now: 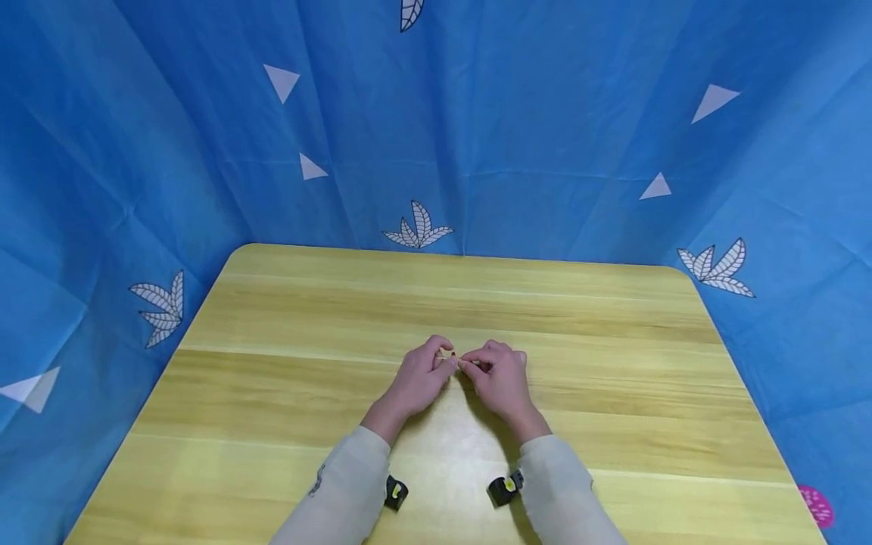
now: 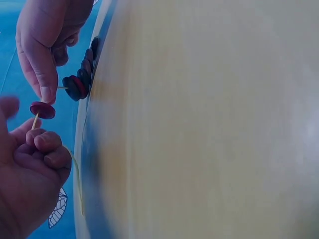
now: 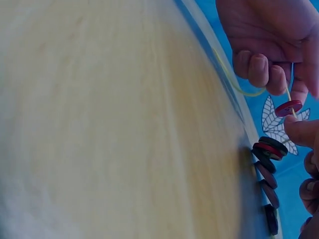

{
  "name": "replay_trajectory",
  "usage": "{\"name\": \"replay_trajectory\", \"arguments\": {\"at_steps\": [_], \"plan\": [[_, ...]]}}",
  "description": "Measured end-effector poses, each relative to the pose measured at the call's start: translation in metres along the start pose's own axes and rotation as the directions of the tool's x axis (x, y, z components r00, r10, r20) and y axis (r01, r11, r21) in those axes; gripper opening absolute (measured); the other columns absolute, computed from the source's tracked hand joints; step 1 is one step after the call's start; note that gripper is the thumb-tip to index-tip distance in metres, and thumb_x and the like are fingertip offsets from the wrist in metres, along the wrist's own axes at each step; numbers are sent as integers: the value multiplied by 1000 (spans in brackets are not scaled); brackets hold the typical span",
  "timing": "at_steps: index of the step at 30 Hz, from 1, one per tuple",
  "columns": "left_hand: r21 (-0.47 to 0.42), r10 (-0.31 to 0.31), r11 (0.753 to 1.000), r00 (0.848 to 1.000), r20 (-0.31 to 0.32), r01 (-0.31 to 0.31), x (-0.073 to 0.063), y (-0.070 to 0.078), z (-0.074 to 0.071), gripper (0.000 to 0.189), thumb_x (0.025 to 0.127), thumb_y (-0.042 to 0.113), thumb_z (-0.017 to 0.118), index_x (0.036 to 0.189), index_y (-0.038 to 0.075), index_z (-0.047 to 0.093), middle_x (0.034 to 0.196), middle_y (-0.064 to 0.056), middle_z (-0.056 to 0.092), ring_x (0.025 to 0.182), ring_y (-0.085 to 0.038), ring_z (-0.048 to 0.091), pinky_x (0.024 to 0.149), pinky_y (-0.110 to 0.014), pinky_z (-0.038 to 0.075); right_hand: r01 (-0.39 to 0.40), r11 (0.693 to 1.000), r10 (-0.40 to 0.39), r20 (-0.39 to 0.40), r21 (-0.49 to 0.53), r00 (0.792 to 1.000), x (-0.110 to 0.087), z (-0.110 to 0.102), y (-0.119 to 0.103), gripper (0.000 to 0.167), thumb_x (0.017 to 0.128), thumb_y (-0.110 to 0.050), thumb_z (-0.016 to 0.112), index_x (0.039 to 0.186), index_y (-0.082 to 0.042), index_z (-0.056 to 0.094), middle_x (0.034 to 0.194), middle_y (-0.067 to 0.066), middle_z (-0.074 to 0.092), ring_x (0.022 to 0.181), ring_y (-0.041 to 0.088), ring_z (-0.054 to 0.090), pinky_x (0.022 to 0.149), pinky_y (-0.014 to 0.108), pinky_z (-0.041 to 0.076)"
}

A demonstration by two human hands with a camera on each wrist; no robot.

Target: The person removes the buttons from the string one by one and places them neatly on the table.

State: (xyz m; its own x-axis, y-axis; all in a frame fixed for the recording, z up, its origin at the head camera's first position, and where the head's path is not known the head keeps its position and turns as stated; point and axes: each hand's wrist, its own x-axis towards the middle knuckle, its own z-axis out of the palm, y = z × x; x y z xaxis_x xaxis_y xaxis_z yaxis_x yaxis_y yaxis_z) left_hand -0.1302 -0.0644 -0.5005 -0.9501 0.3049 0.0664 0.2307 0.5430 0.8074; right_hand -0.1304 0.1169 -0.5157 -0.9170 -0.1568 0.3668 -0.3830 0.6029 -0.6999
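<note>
A red button (image 2: 43, 110) is threaded on a yellow string (image 2: 79, 189) between the two hands. My left hand (image 1: 417, 380) holds the string on one side of it with curled fingers (image 2: 47, 142); its thumb is blurred in the left wrist view. On the other side, my right hand (image 1: 500, 381) pinches the string against the button with thumb and finger (image 3: 298, 129). Beyond the right fingers, several dark buttons (image 3: 268, 191) and another red button (image 3: 269, 149) sit in a row along the string. In the head view the hands mostly hide these buttons.
Both hands are above the middle of a light wooden table (image 1: 272, 378). A blue curtain (image 1: 545, 136) with leaf and triangle prints hangs behind and at both sides. Small black devices (image 1: 502, 490) are worn at both wrists, by the sleeves (image 1: 354, 484).
</note>
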Motion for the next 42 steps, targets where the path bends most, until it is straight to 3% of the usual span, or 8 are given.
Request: {"name": "replay_trajectory", "arguments": {"at_steps": [4, 13, 19, 26, 42], "plan": [[36, 43, 998, 999, 31, -44, -1, -3, 2, 40, 95, 31, 71, 125, 8, 61, 70, -3, 46, 58, -11, 38, 59, -30, 39, 0, 1000, 0, 0, -2, 1000, -2, -1, 1, 4, 85, -15, 81, 82, -16, 80, 64, -15, 50, 61, 10, 47, 77, 41, 24], [60, 120, 991, 992, -29, -118, 0, -6, 3, 33, 91, 18, 76, 119, 3, 67, 67, 4, 38, 59, -9, 36, 59, -28, 39, 9, 1000, -9, -15, -8, 1000, -2, -3, -1, 4, 85, -18, 82, 81, -19, 80, 64, -16, 50, 63, 11, 45, 75, 41, 26], [63, 82, 995, 995, -51, -79, 0, -7, 1, 33, 91, 18, 76, 118, 3, 67, 68, 4, 38, 61, -10, 36, 63, -30, 40, 12, 1000, -12, -15, 7, 1000, -2, -3, 1, 5, 85, -16, 82, 80, -16, 80, 64, -13, 51, 61, 12, 44, 72, 38, 31], [64, 56, 997, 997, -54, -53, -2, -6, -6, 32, 91, 15, 76, 119, 3, 67, 68, 2, 39, 62, -11, 37, 67, -32, 43, -3, 998, 4, -14, 70, 1000, -3, -5, 2, 7, 86, -14, 81, 81, -10, 80, 66, -9, 54, 56, 11, 45, 52, 30, 38], [30, -22, 999, 995, -100, 25, -5, -19, -23, 33, 91, 15, 76, 120, 3, 67, 69, 1, 42, 62, -12, 39, 68, -34, 44, -52, 995, 53, -3, 89, 999, -5, -5, 2, 5, 86, -13, 81, 81, -12, 80, 68, -9, 56, 60, 11, 48, 56, 30, 42]]}}
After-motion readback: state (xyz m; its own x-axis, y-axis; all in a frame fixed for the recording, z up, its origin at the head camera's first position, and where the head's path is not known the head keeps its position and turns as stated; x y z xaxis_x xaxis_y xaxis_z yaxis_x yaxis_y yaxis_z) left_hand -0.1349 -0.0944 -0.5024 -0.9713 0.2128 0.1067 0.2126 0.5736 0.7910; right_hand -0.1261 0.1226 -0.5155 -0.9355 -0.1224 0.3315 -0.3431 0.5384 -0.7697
